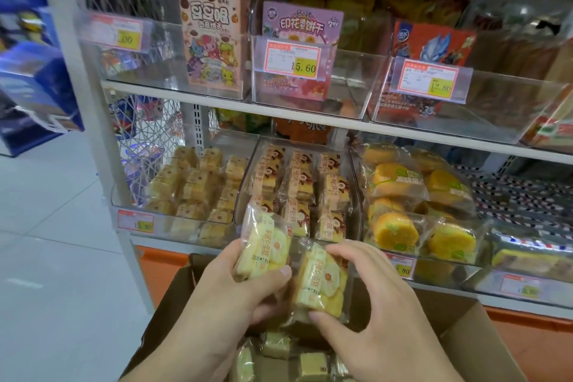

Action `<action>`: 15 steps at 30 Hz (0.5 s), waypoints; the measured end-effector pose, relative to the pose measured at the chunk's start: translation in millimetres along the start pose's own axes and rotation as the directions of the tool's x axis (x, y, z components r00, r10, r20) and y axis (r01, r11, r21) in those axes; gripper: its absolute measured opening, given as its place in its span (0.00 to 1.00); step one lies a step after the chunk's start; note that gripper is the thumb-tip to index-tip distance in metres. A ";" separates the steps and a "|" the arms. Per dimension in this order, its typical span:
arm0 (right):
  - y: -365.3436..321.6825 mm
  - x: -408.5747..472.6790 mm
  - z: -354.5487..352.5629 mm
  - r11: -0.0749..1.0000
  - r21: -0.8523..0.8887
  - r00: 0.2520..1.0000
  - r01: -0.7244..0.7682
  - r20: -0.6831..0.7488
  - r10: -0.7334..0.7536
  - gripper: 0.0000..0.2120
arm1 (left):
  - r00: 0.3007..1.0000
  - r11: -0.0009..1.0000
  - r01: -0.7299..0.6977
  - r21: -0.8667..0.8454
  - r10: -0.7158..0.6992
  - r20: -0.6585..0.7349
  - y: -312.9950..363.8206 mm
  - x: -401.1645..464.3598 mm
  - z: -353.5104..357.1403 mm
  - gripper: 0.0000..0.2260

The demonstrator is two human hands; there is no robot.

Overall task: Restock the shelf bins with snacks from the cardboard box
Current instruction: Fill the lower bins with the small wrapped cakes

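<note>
Both hands raised side by side, left (245,282), right (369,298), fingers curled

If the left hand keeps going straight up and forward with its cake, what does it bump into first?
Probably the middle clear bin of wrapped cakes. The left hand holds a yellow cake packet whose top already overlaps that bin's front edge in the head view. Depth is hard to judge, so it may still be short of it.
</note>
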State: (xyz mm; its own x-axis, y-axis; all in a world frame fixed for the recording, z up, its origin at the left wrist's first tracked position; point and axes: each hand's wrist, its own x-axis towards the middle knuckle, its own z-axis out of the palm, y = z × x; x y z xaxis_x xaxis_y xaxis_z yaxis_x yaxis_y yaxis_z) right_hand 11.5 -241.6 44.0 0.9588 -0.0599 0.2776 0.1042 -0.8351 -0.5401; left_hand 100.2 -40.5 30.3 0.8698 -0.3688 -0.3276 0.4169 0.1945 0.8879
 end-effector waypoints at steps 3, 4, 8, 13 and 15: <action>0.6 4.2 1.0 0.999 -0.031 0.999 -0.018 -0.030 0.017 0.36 | 0.998 0.998 0.024 -0.053 -0.027 -0.060 6.2 4.4 -10.0 0.25; 0.4 6.0 2.3 0.999 -0.042 0.999 -0.027 -0.030 0.025 0.36 | 0.996 0.997 0.030 -0.068 -0.035 -0.080 10.4 5.3 -14.0 0.23; -6.5 12.0 10.4 0.997 -0.065 0.999 -0.037 -0.012 0.037 0.39 | 0.993 0.993 0.010 -0.115 -0.023 -0.118 28.5 4.7 -31.8 0.24; -26.5 24.6 27.2 0.999 -0.039 1.000 -0.015 -0.013 0.015 0.37 | 0.987 0.998 -0.052 -0.037 0.046 -0.151 48.1 8.0 -62.6 0.20; -38.1 33.6 35.6 1.000 -0.029 1.000 -0.005 -0.009 0.005 0.37 | 0.984 0.998 -0.067 0.013 0.068 -0.163 54.9 13.6 -77.7 0.24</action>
State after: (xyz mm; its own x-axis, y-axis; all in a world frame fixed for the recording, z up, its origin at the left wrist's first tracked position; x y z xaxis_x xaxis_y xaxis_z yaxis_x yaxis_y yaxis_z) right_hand 49.2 -192.3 45.6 0.9570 -0.0689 0.2818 0.0914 -0.8503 -0.5183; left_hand 155.4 35.8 49.5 0.9274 -0.2017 -0.3149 0.3545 0.2066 0.9119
